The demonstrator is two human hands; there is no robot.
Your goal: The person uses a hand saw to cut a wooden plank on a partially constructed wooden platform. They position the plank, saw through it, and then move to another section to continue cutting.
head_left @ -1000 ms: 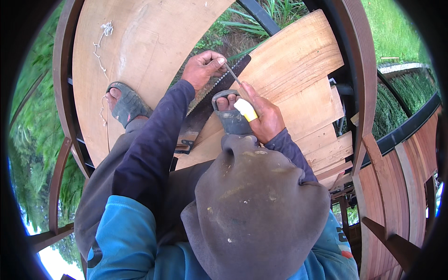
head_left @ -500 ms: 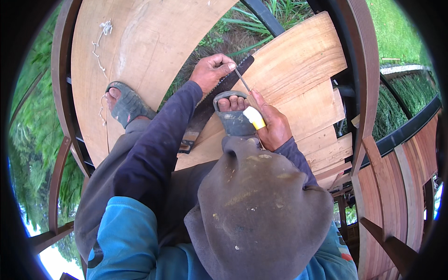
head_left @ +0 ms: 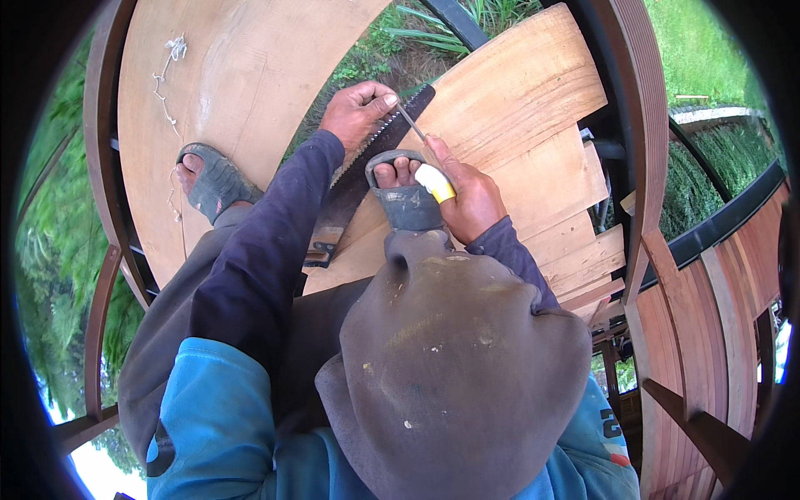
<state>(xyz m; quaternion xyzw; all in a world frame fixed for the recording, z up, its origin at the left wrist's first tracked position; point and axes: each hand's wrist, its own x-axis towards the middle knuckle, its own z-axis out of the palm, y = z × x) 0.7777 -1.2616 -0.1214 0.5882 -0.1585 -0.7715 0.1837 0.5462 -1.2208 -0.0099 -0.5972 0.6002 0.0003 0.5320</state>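
Note:
A hand saw (head_left: 348, 193) lies slanted on the boards with its toothed edge up and to the left. Its dark blade runs beside my right sandalled foot (head_left: 403, 190). My left hand (head_left: 353, 115) pinches the tip of a thin metal file (head_left: 409, 118) over the teeth near the blade's far end. The file's other end is gripped by my right hand (head_left: 473, 200), thumb stretched along it. A white and yellow piece (head_left: 435, 182) shows at the right fingers; whether it is a handle or a wrapping, I cannot tell.
Pale curved wooden boards (head_left: 517, 92) lie under my right foot. Another wide board (head_left: 242, 75) carries my left foot (head_left: 215, 179) and a knotted white string (head_left: 162, 100). A gap between boards shows plants below. Brown railings (head_left: 642, 108) curve along both sides.
The whole view has shifted slightly, so everything sits a little further left and up. Both hands keep their grip on the file, which stays across the saw's teeth.

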